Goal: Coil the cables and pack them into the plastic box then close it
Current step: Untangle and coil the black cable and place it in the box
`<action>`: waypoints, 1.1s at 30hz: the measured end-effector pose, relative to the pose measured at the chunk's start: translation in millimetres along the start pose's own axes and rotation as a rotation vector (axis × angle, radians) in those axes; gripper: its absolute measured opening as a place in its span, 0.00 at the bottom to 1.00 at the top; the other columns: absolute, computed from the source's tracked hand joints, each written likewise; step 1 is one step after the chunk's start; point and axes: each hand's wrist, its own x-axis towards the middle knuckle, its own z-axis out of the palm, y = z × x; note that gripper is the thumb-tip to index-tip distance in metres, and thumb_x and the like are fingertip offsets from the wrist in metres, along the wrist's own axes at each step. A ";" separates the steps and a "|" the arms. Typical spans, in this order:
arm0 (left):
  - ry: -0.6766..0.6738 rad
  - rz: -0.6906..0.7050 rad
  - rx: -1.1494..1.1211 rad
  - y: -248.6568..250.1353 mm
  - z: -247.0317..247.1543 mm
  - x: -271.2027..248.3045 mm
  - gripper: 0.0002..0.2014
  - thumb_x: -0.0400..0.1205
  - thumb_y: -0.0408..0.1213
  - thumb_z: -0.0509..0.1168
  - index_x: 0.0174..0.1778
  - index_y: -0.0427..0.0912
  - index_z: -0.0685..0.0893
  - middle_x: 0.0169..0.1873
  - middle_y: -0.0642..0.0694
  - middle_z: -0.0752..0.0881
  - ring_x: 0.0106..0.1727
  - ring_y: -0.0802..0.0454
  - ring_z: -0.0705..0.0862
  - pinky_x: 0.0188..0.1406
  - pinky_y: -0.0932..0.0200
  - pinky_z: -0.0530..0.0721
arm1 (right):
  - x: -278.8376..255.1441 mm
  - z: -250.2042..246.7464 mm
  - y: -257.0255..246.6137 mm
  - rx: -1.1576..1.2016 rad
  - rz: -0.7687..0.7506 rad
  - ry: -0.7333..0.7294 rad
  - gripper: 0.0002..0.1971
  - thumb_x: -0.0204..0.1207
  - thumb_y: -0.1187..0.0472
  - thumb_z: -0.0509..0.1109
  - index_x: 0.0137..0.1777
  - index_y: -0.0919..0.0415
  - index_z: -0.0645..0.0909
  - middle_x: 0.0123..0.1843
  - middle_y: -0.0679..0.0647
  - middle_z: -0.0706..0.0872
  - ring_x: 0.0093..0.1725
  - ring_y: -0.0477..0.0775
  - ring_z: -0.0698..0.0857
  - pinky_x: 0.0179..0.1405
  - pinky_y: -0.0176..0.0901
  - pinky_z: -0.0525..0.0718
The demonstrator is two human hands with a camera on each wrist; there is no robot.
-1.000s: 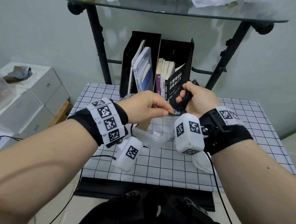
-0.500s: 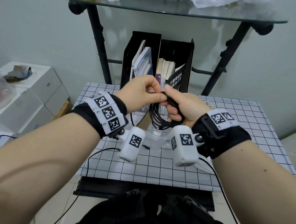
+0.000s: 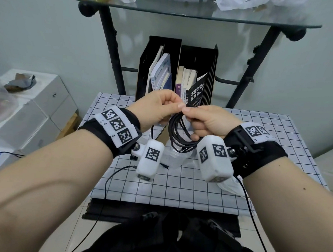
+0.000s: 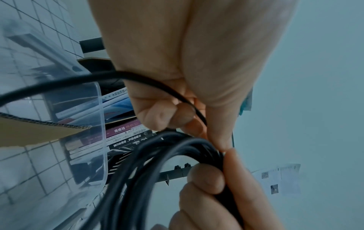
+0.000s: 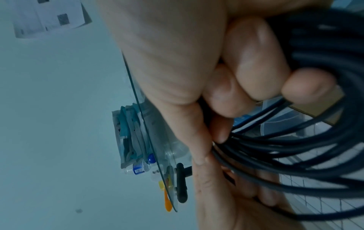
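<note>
Head view: both hands meet above the checked table (image 3: 235, 198), the right hand (image 3: 208, 121) gripping the black cable coil (image 3: 177, 134), the left hand (image 3: 159, 108) pinching its strand; behind, a book (image 3: 198, 92) reads "不懂带团队". Left wrist view: the left fingers (image 4: 163, 115) curl round one strand beside the clear plastic box (image 4: 100, 118). Right wrist view: the right fingers (image 5: 256, 62) clamp the coil's loops.

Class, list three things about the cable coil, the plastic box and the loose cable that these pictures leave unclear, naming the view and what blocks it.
1. Head view: most of the plastic box is hidden behind the wrist cameras and the cable coil; its contents are unreadable.
2. Wrist views: where the right hand grips, the fingers hide how many loops it holds.
3. Head view: the loose cable the left hand pinches drops past the table edge; its end is unseen.
</note>
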 end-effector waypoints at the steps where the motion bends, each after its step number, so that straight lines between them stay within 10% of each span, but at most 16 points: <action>1: 0.003 -0.003 -0.027 -1.7 -0.3 0.1 0.06 0.82 0.35 0.65 0.39 0.43 0.79 0.26 0.46 0.74 0.22 0.57 0.67 0.23 0.62 0.66 | -1.0 0.0 -0.2 0.037 -0.002 0.014 0.21 0.81 0.57 0.67 0.24 0.56 0.80 0.14 0.46 0.60 0.13 0.44 0.56 0.35 0.48 0.49; 8: 0.040 -0.036 -0.130 -23.3 -1.0 -5.8 0.09 0.85 0.34 0.60 0.40 0.43 0.81 0.26 0.48 0.81 0.21 0.58 0.76 0.23 0.65 0.75 | -7.1 -10.0 -4.6 0.324 -0.105 0.063 0.16 0.82 0.55 0.65 0.33 0.60 0.73 0.14 0.49 0.65 0.11 0.47 0.61 0.26 0.42 0.66; 17: -0.036 -0.114 -0.091 -45.0 10.5 -15.7 0.12 0.87 0.31 0.55 0.57 0.46 0.83 0.34 0.49 0.85 0.33 0.58 0.83 0.49 0.54 0.78 | -9.0 -17.8 -14.6 0.547 -0.196 0.185 0.18 0.83 0.52 0.63 0.31 0.57 0.70 0.13 0.47 0.63 0.12 0.46 0.62 0.24 0.37 0.73; 25: -0.154 -0.232 -0.019 -48.9 18.4 -27.3 0.14 0.87 0.27 0.54 0.65 0.43 0.76 0.36 0.46 0.84 0.34 0.55 0.83 0.45 0.59 0.82 | -7.6 -25.9 -15.1 0.625 -0.246 0.366 0.20 0.83 0.50 0.62 0.30 0.55 0.69 0.11 0.45 0.62 0.11 0.45 0.63 0.21 0.34 0.78; 33: -0.209 -0.258 0.165 -47.5 19.5 -38.2 0.04 0.86 0.33 0.58 0.48 0.43 0.77 0.33 0.47 0.84 0.26 0.56 0.77 0.27 0.63 0.76 | 2.9 -48.3 -15.1 0.723 -0.252 0.528 0.18 0.80 0.45 0.66 0.32 0.54 0.71 0.13 0.45 0.62 0.12 0.47 0.63 0.26 0.37 0.72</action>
